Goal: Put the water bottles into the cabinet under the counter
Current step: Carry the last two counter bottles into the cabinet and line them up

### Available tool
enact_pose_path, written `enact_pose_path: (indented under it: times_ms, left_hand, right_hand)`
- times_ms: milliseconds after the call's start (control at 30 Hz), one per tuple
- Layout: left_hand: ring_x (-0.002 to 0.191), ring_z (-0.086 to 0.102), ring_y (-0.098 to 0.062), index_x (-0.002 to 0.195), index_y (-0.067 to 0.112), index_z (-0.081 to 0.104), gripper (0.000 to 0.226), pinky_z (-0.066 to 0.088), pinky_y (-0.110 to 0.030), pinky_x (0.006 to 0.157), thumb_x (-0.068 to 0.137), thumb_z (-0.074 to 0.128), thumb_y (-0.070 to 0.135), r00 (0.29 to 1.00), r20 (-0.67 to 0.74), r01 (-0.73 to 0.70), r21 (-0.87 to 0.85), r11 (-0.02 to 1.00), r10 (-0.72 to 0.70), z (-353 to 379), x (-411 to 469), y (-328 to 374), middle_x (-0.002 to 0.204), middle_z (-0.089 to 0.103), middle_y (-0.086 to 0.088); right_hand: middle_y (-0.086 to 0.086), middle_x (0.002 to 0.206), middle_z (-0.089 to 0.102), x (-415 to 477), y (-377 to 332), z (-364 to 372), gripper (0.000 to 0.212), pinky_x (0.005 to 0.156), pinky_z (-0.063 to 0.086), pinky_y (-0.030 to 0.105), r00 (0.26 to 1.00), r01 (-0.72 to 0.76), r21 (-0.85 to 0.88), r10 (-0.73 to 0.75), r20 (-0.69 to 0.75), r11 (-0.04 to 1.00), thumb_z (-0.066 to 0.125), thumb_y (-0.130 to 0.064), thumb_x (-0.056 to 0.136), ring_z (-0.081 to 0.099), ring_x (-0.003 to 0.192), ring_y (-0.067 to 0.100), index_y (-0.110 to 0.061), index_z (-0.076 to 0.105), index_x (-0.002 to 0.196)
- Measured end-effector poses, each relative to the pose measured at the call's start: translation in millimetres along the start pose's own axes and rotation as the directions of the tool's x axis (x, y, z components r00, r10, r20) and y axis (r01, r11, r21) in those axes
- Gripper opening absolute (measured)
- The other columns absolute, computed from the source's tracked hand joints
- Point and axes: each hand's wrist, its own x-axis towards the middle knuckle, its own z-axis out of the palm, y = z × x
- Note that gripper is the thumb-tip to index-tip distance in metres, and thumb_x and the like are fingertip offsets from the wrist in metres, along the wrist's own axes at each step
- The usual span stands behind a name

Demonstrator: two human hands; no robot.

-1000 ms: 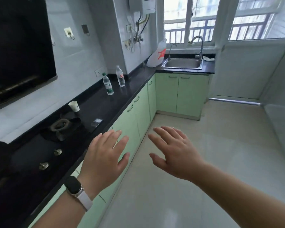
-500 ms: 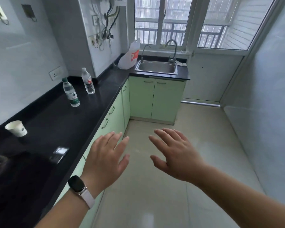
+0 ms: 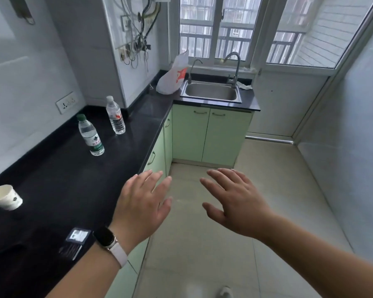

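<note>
Fingers (image 3: 153,179) of the left hand (image 3: 141,203) and right hand (image 3: 235,203) are straight and spread, holding nothing, out over the floor just past the front edge of the counter (image 3: 63,179). Two water bottles stand upright near its back edge, close but apart: a green-capped bottle (image 3: 91,136) and, nearer the inner corner, a white-capped bottle (image 3: 116,117). They look filled, so fairly weighty, and the thin plastic should dent under a squeeze. The labelled middle seems the best place to hold. The cabinet doors (image 3: 188,134) are closed, hiding the inside. The labels are unreadable.
</note>
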Motion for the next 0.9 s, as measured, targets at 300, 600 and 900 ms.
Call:
enact_pose_path:
  times_ms: [300,600,900]
  left_hand:
    - [0.118,0.06,-0.034,0.123,0.015,0.067,0.044,0.049,-0.053,0.098,0.089,0.054,0.038,0.996,0.037,0.077,0.126,0.989,-0.082,37,68,-34,0.125,0.066,-0.009]
    - [0.117,0.061,-0.034,0.122,0.015,0.068,0.043,0.05,-0.053,0.096,0.09,0.053,0.038,0.971,0.048,0.212,0.269,0.94,-0.233,88,183,-48,0.123,0.067,-0.009]
    - [0.117,0.061,-0.033,0.123,0.013,0.069,0.046,0.051,-0.052,0.096,0.09,0.051,0.04,0.897,0.066,0.392,0.338,0.856,-0.437,109,201,-72,0.123,0.067,-0.009]
  right_hand:
    - [0.007,0.132,0.06,90,67,57,0.057,0.105,0.042,0.045,0.995,0.092,0.109,-0.088,-0.037,0.99,0.049,-0.055,0.088,0.054,0.122,0.031,-0.019,0.059,0.132]
    - [0.006,0.134,0.059,200,182,93,0.058,0.105,0.043,0.046,0.977,0.214,0.213,-0.203,-0.071,0.953,0.046,-0.055,0.089,0.055,0.123,0.03,-0.02,0.058,0.133]
    - [0.002,0.135,0.058,282,208,132,0.058,0.103,0.043,0.043,0.949,0.312,0.343,-0.31,-0.061,0.886,0.044,-0.056,0.091,0.055,0.123,0.028,-0.021,0.055,0.136]
